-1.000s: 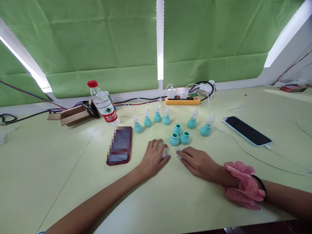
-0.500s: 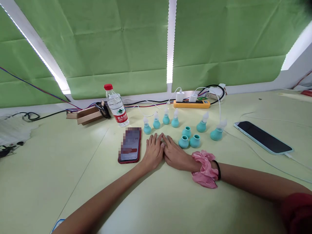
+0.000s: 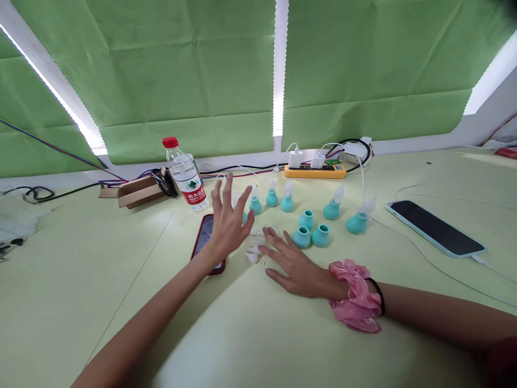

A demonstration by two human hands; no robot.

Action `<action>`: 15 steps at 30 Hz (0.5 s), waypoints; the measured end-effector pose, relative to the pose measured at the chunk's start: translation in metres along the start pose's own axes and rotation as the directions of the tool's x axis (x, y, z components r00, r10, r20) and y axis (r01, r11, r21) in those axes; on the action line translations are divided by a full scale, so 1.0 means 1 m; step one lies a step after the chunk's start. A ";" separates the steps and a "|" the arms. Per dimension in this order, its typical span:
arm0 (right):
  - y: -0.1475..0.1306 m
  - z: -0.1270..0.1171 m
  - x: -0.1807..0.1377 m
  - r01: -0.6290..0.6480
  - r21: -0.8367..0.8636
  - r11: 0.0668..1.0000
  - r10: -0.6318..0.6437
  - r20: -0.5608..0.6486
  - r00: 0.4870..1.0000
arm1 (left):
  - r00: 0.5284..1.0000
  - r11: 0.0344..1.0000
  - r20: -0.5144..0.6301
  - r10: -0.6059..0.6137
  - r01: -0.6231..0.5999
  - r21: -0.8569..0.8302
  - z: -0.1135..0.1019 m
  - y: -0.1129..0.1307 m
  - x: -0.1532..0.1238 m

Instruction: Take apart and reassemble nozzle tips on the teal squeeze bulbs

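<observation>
I'm looking at a pale green table (image 3: 81, 302) with green sheeting behind it. My left hand (image 3: 228, 223) is lifted off the surface, fingers fanned wide and holding nothing, above a red phone (image 3: 204, 242). My right hand (image 3: 297, 264) lies flat, palm down, also holding nothing, its fingertips just beside a few small clear tips (image 3: 254, 247) loose on the table between both hands.

I'd judge the tips light, stiff and easy to scatter, best pinched at the wider end. Just past them stand three open teal bulbs (image 3: 301, 237), probably soft rubber, mouths up; I see nothing inside. Further bulbs (image 3: 287, 202) already carry tips. The capped water bottle (image 3: 186, 175) holds clear water; I cannot tell the level.
</observation>
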State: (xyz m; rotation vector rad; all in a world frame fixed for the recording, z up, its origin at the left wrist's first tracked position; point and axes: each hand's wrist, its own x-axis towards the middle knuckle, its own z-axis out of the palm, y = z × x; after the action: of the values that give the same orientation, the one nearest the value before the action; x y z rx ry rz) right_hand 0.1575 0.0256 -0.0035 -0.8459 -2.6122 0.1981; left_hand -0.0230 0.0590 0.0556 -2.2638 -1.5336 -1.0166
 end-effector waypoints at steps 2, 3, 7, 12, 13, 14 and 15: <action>0.000 -0.001 0.000 0.021 0.008 1.000 -0.021 -0.029 0.999 | 0.991 0.996 0.107 -0.081 0.077 0.039 0.000 -0.011 0.016; 0.000 -0.001 0.000 0.033 0.019 0.999 -0.032 -0.041 0.999 | 0.974 0.994 0.200 -0.108 0.108 0.010 0.002 -0.017 0.021; -0.001 -0.004 -0.003 0.099 0.053 0.994 -0.091 -0.143 0.986 | 0.960 0.990 0.260 -0.106 0.126 -0.062 0.005 -0.032 0.028; -0.010 -0.019 -0.010 0.245 0.245 0.938 -0.095 -0.499 0.861 | 0.986 0.970 0.067 -0.154 0.164 -0.178 -0.040 -0.024 0.036; -0.014 -0.026 -0.012 0.258 0.284 0.924 -0.054 -0.570 0.820 | 0.981 0.921 0.043 -0.189 0.192 -0.340 -0.052 -0.018 0.037; -0.017 -0.033 -0.014 0.260 0.328 0.908 -0.001 -0.619 0.785 | 0.974 0.850 0.090 -0.209 0.227 -0.475 -0.063 -0.009 0.036; -0.020 -0.040 -0.016 0.250 0.387 0.888 0.063 -0.640 0.766 | 0.960 0.770 0.182 -0.212 0.279 -0.574 -0.071 0.000 0.035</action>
State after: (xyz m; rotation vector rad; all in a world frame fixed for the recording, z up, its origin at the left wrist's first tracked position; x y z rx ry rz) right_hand 0.1748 0.0004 0.0328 -0.4850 -1.8391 0.3950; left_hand -0.0452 0.0462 0.1308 -2.5853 -1.7816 -1.6853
